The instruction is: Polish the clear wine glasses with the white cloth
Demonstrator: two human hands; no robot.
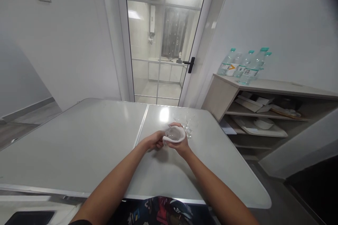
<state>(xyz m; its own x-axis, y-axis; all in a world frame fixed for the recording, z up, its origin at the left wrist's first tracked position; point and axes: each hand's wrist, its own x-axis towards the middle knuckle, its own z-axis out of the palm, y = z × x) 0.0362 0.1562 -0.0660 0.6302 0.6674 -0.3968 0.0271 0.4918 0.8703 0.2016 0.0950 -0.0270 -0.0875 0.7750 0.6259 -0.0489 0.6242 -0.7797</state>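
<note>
Above the right half of the table, a clear glass [172,134] is held between my two hands, with a thick white band [181,136], maybe cloth or foam, curved round its far and right sides. My right hand [183,146] is closed round the band and the glass from the right, fingers at the far side and thumb at the near side. From the left, my left hand [157,139] meets the glass with curled fingers; its exact grip is partly hidden. Just behind my right hand, several clear stemmed glasses [188,126] are on the table, hard to make out.
The pale table [92,144] has a seam down its middle and a metal edge. A wooden shelf unit [264,88] stands at the right, with several plastic bottles [249,70] on top and papers and boxes inside. A glass door [158,49] is behind the table.
</note>
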